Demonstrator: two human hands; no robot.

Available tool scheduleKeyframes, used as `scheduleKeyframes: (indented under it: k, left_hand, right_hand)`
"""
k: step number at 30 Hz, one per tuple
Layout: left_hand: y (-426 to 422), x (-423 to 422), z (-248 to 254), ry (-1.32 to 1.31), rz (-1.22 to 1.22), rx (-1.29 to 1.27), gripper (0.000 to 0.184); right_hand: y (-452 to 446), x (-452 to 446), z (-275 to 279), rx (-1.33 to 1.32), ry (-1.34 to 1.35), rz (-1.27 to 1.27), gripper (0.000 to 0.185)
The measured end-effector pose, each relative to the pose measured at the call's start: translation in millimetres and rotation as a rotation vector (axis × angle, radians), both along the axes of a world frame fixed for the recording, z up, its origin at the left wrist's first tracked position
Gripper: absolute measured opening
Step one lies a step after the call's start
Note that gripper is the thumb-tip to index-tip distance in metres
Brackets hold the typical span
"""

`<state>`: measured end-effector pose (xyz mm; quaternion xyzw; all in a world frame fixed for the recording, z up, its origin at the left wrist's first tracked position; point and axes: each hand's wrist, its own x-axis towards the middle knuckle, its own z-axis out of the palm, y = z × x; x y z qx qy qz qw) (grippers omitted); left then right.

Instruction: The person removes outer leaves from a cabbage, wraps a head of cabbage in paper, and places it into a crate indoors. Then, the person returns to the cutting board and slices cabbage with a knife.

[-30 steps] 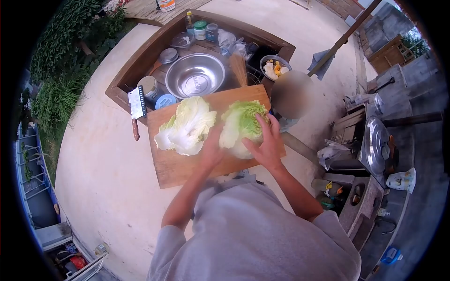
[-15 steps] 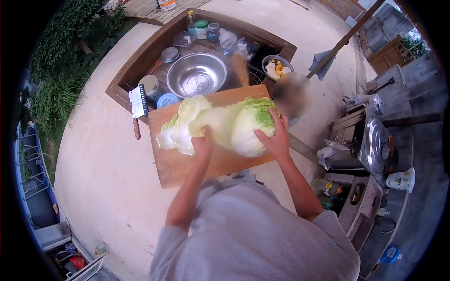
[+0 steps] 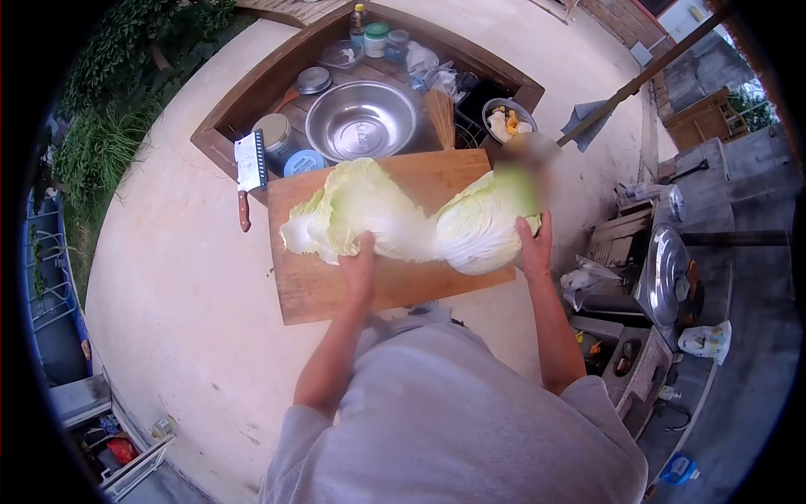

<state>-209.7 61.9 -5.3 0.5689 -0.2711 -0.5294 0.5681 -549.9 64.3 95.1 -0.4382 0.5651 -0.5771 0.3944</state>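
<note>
A wooden cutting board [image 3: 319, 294] lies in front of me. My left hand [image 3: 358, 267] is closed on a large pale cabbage leaf [image 3: 386, 220], its thumb on the leaf's lower edge. This leaf stretches right to the cabbage head [image 3: 478, 231] and still touches it. My right hand [image 3: 536, 242] grips the cabbage head at its right side, near the board's right end. Loose cabbage leaves [image 3: 309, 228] lie at the board's left, partly under the leaf in my left hand.
Behind the board stands a steel basin [image 3: 361, 122]. A cleaver [image 3: 249, 172] rests on the left edge of the wooden table [image 3: 243, 97]. A whisk brush [image 3: 440, 118] and a bowl of food pieces [image 3: 508, 122] are at the back right. Jars and a bottle stand farther back.
A big leaf has come partly away from the cabbage head, spread leftward by my left hand. The head and my right hand have shifted right. The view has moved slightly.
</note>
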Motion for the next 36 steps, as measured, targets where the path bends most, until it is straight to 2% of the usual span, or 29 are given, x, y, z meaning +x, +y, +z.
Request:
scheduleKeyframes:
  k: [1, 3, 6, 9, 11, 12, 13, 17, 18, 22, 24, 26, 28, 29, 31, 36]
  left_hand:
    - [-0.7, -2.1, 18.3, -0.152, -0.023, -0.072, 0.055]
    - [4.4, -2.8, 63.7, -0.461, -0.078, -0.212, 0.063]
    - [14.4, -17.9, 162.1, -0.976, -0.019, -0.497, 0.070]
    - [35.3, -22.1, 181.4, -0.706, -0.284, -0.981, 0.070]
    - [32.6, -40.4, 185.4, -0.632, -0.520, -0.922, 0.066]
    - [30.2, -49.6, 186.2, -0.590, -0.632, -0.887, 0.065]
    - [24.3, -57.0, 177.5, -0.477, -0.635, -0.752, 0.065]
    - [-19.2, -88.9, 88.3, -0.031, -0.606, -0.227, 0.072]
    - [-17.4, -91.5, 78.7, -0.051, -0.613, -0.218, 0.070]
    - [-23.7, -95.4, 54.1, -0.142, -0.657, -0.209, 0.064]
    - [-24.7, -94.6, 52.2, -0.230, -0.665, -0.206, 0.065]
    - [-26.1, -90.2, 12.6, -0.123, -0.687, -0.204, 0.068]
    - [-29.5, -82.1, 3.5, -0.127, -0.746, -0.215, 0.074]
    - [-25.7, -81.5, -1.5, -0.214, -0.751, -0.274, 0.075]
    - [-18.6, -82.4, 8.7, -0.392, -0.748, -0.390, 0.077]
    - [-17.6, -91.1, 39.0, -0.521, -0.784, -0.527, 0.069]
  right_hand:
    - [0.8, -0.4, 1.1, 0.010, 0.002, 0.004, 0.069]
    - [-1.0, 3.5, -6.3, -0.038, 0.197, -0.002, 0.071]
    - [-1.1, 37.1, 5.9, -0.037, 0.479, -0.023, 0.075]
    - [-1.5, 76.4, 36.0, 0.009, 0.636, -0.033, 0.076]
    - [-8.0, 86.8, 39.5, -0.008, 0.681, -0.031, 0.075]
    - [-12.8, 87.8, 38.9, -0.037, 0.696, -0.031, 0.074]
    - [-16.2, 87.5, 39.0, -0.066, 0.713, -0.030, 0.074]
    - [-35.6, 55.0, 26.5, -0.122, 0.592, -0.014, 0.072]
    - [-37.3, 54.2, 37.9, -0.104, 0.561, -0.012, 0.068]
    - [-54.4, 31.2, 20.5, -0.007, 0.217, -0.064, 0.064]
    - [-60.1, 23.3, 8.4, 0.011, 0.180, -0.079, 0.064]
    - [-57.0, 19.0, 5.4, 0.025, 0.157, -0.090, 0.064]
    - [-56.3, 24.3, 10.4, 0.024, 0.138, -0.090, 0.064]
    - [-56.9, 24.5, 12.1, 0.036, 0.134, -0.095, 0.064]
    - [-60.6, 25.8, 14.7, 0.058, 0.126, -0.095, 0.065]
    - [-64.4, 18.3, -1.0, 0.036, 0.004, -0.093, 0.064]
